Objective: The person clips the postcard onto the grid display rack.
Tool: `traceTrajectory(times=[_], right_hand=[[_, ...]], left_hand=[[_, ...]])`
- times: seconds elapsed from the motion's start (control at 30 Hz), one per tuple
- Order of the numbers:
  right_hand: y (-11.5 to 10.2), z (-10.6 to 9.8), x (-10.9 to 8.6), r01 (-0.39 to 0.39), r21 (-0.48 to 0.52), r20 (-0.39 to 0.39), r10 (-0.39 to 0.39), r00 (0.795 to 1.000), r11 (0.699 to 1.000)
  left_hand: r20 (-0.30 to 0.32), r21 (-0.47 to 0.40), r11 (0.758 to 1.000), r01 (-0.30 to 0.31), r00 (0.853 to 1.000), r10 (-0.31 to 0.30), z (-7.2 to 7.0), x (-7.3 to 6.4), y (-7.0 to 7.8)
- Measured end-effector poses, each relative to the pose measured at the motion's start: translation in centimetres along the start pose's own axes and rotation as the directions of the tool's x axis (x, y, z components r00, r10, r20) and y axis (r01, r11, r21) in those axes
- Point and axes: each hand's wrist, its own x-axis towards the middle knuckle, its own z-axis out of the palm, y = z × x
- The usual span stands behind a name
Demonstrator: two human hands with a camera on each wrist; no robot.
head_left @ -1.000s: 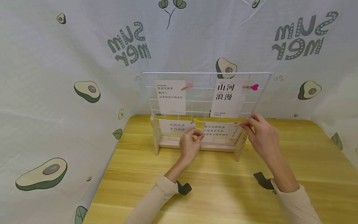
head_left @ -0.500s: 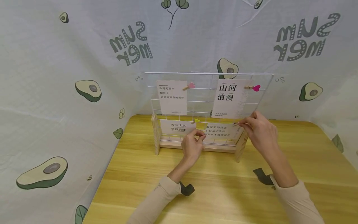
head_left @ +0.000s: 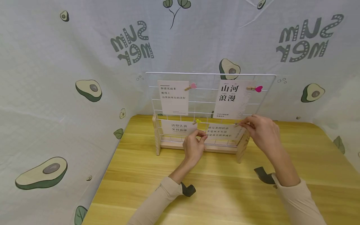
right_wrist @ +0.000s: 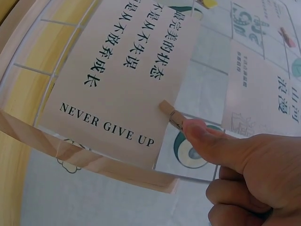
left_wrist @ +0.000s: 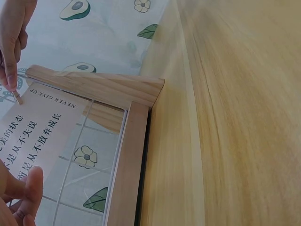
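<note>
In the head view, my right hand [head_left: 262, 132] pinches a small wooden clothespin [right_wrist: 172, 114] between thumb and index finger. Its tip overlaps the top edge of a white printed card [right_wrist: 117, 80], near the "NEVER GIVE UP" end. This card lies sideways against the lower right of a white wire grid rack [head_left: 209, 74]. At the card's opposite end, my left hand [head_left: 194, 147] pinches its lower corner between thumb and finger. The left wrist view shows the fingertips [left_wrist: 34, 181] right at the card's printed edge.
Three other cards hang on the grid: upper left [head_left: 174, 103], upper right [head_left: 229, 107] and lower left [head_left: 170, 127]. Pink, magenta and yellow-topped clothespins hold them. The rack's wooden base [head_left: 219, 148] stands on a wood-grain table [head_left: 219, 187] before an avocado-print cloth [head_left: 182, 47].
My right hand has turned slightly, knuckles lower, with the clothespin kept in its fingers at the card's top edge. The left hand stays at the card's corner. The head view has shifted slightly.
</note>
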Motion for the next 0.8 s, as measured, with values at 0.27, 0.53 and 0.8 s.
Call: traceTrajectory(times=[0.27,0.53,0.8], right_hand=[[-0.2,-0.17,0.29,0.008,-0.024,0.029,-0.007,1.0,1.0],[-0.11,-0.09,0.39,0.022,-0.033,0.047,-0.02,0.999,0.999],[-0.14,-0.16,0.43,0.027,-0.052,0.045,-0.025,0.999,0.998]], left_hand=[[-0.017,0.052,0.999,-0.013,1.0,0.014,0.19,0.01,-0.01],[-0.026,0.129,0.989,-0.066,0.997,0.07,0.05,-0.16,0.1],[-0.014,0.21,0.971,-0.112,0.993,0.117,-0.6,-0.58,0.16]])
